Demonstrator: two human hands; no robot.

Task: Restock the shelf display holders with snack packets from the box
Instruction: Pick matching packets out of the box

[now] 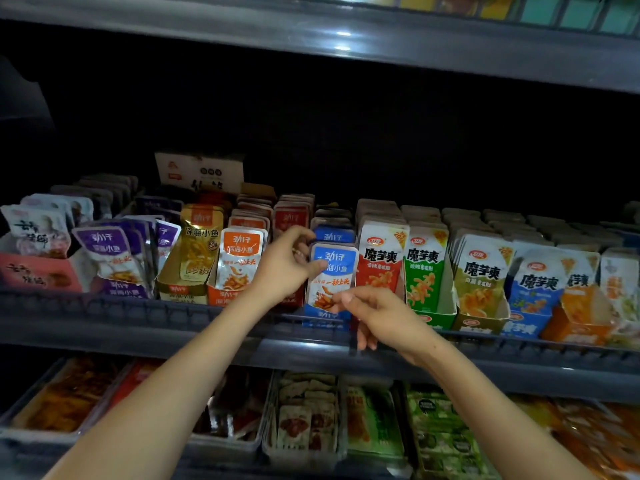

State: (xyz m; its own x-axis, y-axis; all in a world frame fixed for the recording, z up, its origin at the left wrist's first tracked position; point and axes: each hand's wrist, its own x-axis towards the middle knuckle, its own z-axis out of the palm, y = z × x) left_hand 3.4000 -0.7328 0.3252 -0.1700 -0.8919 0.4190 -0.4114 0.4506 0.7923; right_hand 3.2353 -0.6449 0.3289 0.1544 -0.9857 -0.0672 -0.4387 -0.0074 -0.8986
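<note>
A blue and white snack packet (pixel 334 268) stands upright at the front of the blue display holder (pixel 325 318) on the middle shelf. My left hand (pixel 287 263) grips the packet's upper left edge, thumb on its front. My right hand (pixel 372 315) pinches its lower right corner. More blue packets (pixel 334 233) stand behind it in the same holder. The supply box is out of sight.
Orange (pixel 239 265), gold (pixel 201 244) and purple (pixel 114 254) packet holders stand to the left. Red (pixel 379 261), green (pixel 424 268) and further holders line the right. A dark shelf rail (pixel 138 313) runs along the front. A white carton (pixel 199 171) sits at the back. Trays of snacks (pixel 304 424) fill the shelf below.
</note>
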